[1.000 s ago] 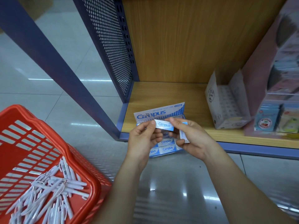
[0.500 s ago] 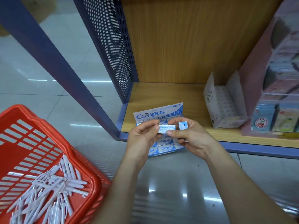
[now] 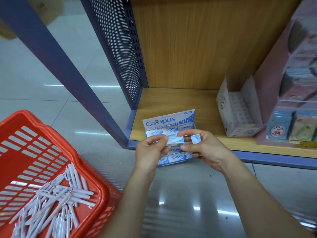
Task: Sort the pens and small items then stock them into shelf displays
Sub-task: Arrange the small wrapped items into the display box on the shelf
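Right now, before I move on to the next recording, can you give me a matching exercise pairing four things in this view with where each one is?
Things:
1. white pens
2. Campus display box
3. single Campus packet
4. white display carton

Places:
A. pinched between the left hand and the right hand
B. in the red basket
C. on the shelf, further right, beside the pink display
D. at the shelf's front left corner

Pairs: 1-B, 2-D, 3-A, 4-C.
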